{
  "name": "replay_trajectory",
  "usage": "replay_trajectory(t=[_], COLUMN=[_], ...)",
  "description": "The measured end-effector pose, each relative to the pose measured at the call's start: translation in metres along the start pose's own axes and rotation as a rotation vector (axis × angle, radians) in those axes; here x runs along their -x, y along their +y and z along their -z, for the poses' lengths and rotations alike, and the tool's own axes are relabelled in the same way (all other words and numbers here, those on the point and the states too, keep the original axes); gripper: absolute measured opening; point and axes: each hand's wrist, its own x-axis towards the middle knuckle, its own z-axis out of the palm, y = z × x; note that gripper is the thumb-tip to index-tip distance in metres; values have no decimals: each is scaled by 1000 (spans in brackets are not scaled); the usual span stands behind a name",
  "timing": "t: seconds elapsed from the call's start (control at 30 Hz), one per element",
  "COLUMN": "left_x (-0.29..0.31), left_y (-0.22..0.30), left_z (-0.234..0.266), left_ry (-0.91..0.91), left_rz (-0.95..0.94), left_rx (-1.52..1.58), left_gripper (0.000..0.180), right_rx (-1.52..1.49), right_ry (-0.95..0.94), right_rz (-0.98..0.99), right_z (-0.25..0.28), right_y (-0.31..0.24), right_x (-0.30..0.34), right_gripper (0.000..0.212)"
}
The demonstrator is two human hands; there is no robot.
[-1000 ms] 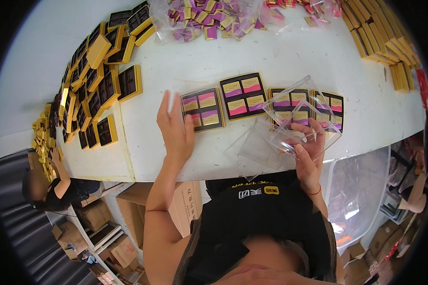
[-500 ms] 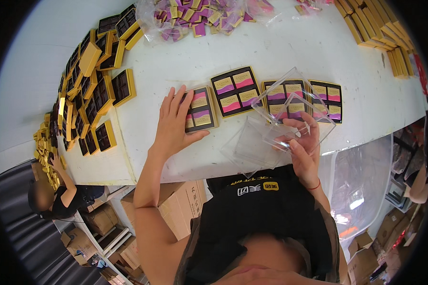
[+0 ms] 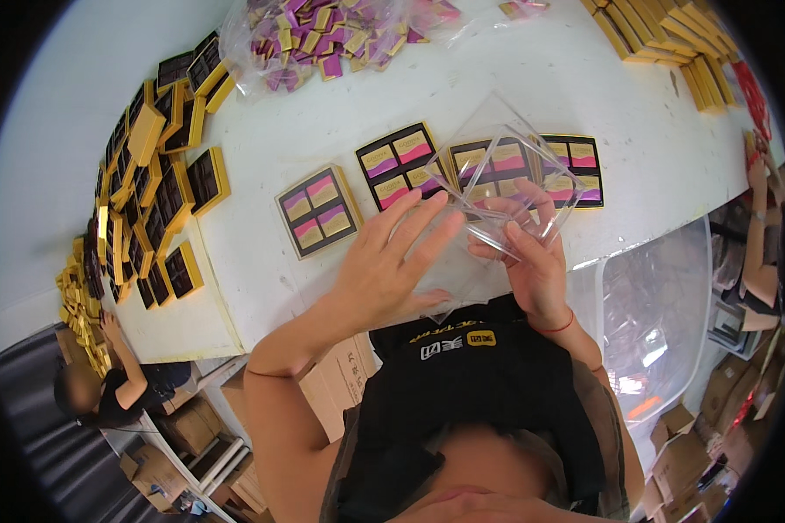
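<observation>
We hold a clear plastic lid (image 3: 506, 187) up over the near edge of the white bench (image 3: 532, 83), pinched in our right hand (image 3: 532, 261): that grip is closed on the lid's lower edge, fingers curled over it and thumb beneath. Our left hand (image 3: 384, 270) is spread open beside it, fingers straight and fanned, the fingertips (image 3: 445, 222) at the lid's left edge; whether they actually touch the plastic we cannot tell. Under and behind the lid a row of square gold-rimmed boxes lies flat on the bench, each filled with four pieces wrapped in pink, purple and gold: one box (image 3: 318, 211) at the left stands free of our hands, a second (image 3: 399, 163) sits just beside our left fingertips, a third shows through the lid, and a fourth (image 3: 576, 166) is at the right. Further back lies a clear bag of purple and gold wrapped pieces (image 3: 323, 30). Along the bench's left side empty dark trays in gold boxes (image 3: 161, 187) are heaped, and stacked gold boxes (image 3: 663, 39) line the far right. Another person (image 3: 113, 388) is at the lower left, below the bench.
</observation>
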Motion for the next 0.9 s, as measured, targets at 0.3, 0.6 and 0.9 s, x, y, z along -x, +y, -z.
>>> replay_trajectory(t=[0.3, 0.6, 0.9], left_x=[-20, -31, -38], left_y=[-25, -57, -79], left_z=[8, -15, 1], left_ry=[52, 31, -165], left_rz=[333, 407, 456], left_rx=[-225, -252, -211], left_gripper=[101, 101, 108], right_rx=[58, 54, 124], right_ry=[230, 249, 179], right_rz=[489, 420, 393], right_z=[26, 34, 46], right_y=[-27, -26, -29], right_x=[-8, 3, 9], right_gripper=[44, 43, 43])
